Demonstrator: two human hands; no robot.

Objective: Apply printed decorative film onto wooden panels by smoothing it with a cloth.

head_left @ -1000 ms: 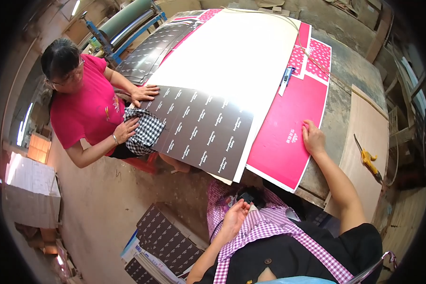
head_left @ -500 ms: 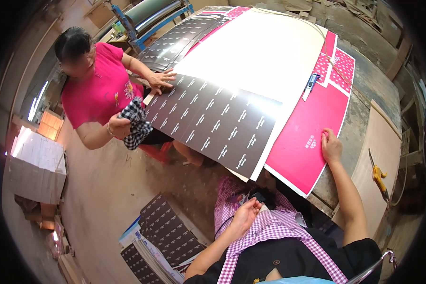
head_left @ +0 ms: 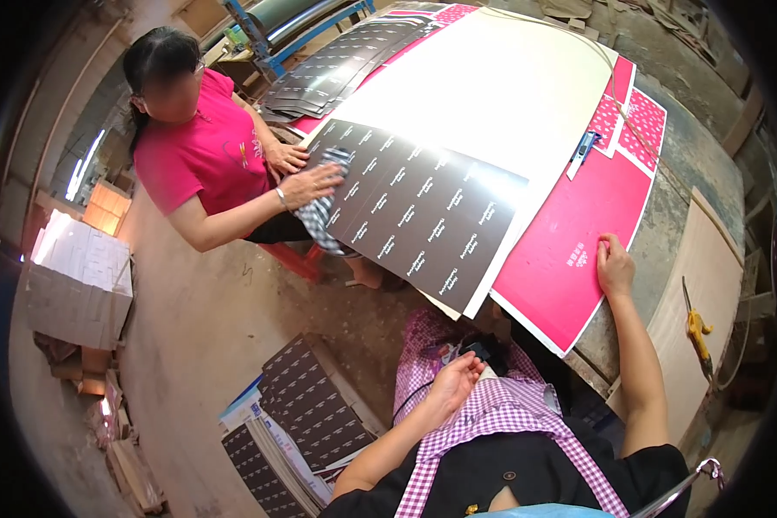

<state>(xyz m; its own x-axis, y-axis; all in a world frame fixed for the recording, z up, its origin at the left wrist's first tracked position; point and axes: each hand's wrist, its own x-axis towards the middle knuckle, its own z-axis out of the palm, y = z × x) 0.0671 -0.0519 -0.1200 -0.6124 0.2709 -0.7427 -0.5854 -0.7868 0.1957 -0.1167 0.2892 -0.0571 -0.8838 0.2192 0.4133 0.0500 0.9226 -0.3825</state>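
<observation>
My right hand (head_left: 615, 268) rests at the right edge of a pink printed sheet (head_left: 552, 285) on the table, its fingers curled; whether they grip anything is hidden. Over my lap, my left hand (head_left: 457, 380) is closed with its fingertips together, beside a small black object (head_left: 489, 350); its contents, if any, cannot be made out. Across from me, a person in a pink shirt (head_left: 207, 147) presses a black-and-white checked cloth (head_left: 319, 211) on the left end of a dark brown sheet with white print (head_left: 423, 216). The person's other hand lies at that sheet's far left corner.
A large cream sheet (head_left: 492, 78) lies beneath the brown one. On it sits a blue cutter knife (head_left: 584, 151). A yellow-handled glue gun (head_left: 698, 332) lies on a wooden board (head_left: 665, 345) at right. Stacked brown sheets (head_left: 311, 397) stand on the floor at lower left.
The person opposite has brought the checked cloth up from beside the table onto the brown sheet and leans closer. My own hands hold nearly the same pose.
</observation>
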